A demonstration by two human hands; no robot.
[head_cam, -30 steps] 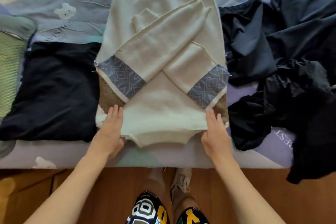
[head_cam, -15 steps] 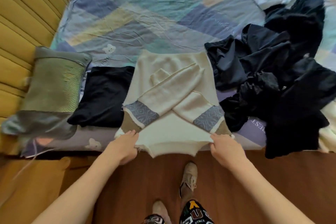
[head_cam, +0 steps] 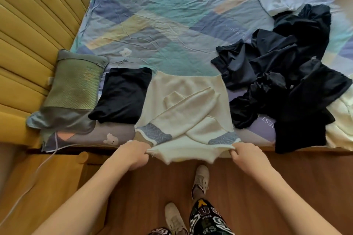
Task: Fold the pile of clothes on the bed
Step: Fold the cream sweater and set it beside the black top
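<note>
My left hand [head_cam: 133,153] and right hand [head_cam: 246,155] pinch the sweater [head_cam: 188,112] hem at lower centre. Curled fingers are hidden beneath the hem.

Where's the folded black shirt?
In the head view, the folded black garment lies on the bed's near left, between the green pillow and the cream sweater.

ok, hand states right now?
Left hand: fingers gripping cream sweater hem, left corner.
Right hand: gripping the hem's right corner.

"STRCE" on shorts [head_cam: 207,217] (approx.)
</note>
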